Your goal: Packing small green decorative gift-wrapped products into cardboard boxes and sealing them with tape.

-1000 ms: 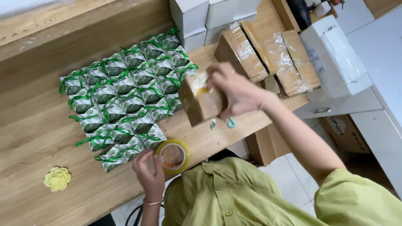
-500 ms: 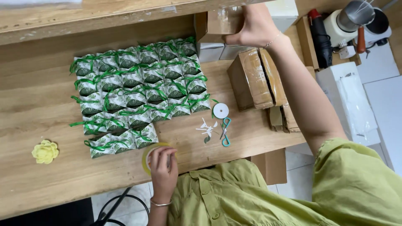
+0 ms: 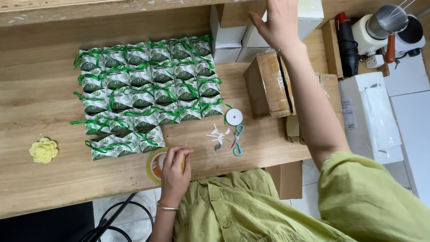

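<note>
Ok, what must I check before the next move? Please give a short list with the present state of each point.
1. Left hand grips the tape roll: ok.
2. Right hand free, fingers spread: ok.
3. Tape roll well away from the table edge: not ok, it sits close to the edge.
4. Scissors apart from both hands: ok.
5. Green-ribbon packets in rows: ok.
6. Whether the right hand touches anything: cannot tell.

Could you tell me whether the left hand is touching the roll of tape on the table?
Touching. The head view shows the left hand lying over the roll of tape, its fingers curled on the ring's top, with no gap.
</note>
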